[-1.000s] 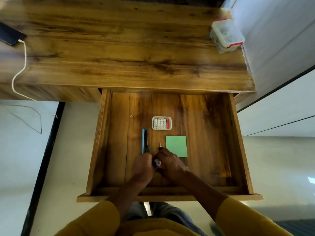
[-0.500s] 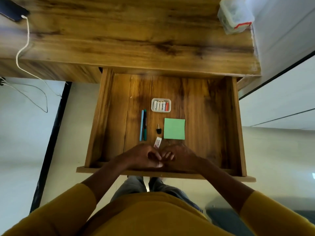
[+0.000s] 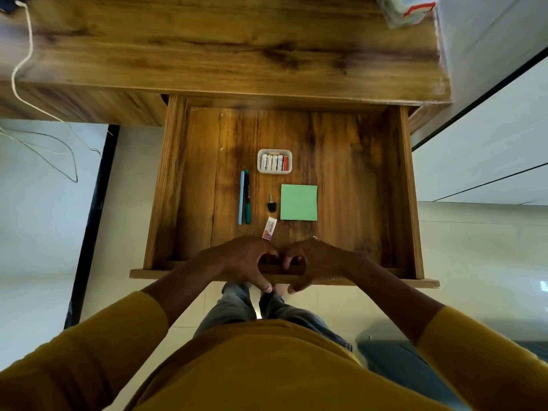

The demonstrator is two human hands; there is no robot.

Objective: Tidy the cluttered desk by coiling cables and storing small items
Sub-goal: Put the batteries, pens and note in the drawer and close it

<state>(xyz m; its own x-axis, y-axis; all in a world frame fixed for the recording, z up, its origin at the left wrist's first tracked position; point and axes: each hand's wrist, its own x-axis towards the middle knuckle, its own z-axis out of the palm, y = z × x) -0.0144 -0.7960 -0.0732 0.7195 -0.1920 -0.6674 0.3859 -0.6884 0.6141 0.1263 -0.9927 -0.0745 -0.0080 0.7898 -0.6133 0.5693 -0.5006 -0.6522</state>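
Wooden drawer [image 3: 175, 185] front (newly gripped, both hands)

Your left hand [image 3: 243, 262] and right hand [image 3: 314, 262] sit side by side, fingers curled downward, thumbs pointing back toward you, forearms extended forward.

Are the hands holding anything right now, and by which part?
Both the left hand and the right hand grip the front panel of the open wooden drawer at its middle, fingers curled over the top edge, thumbs below. No small item is held.

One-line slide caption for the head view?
Both hands, left hand and right hand, grip the open drawer front; pens, batteries, notes inside.
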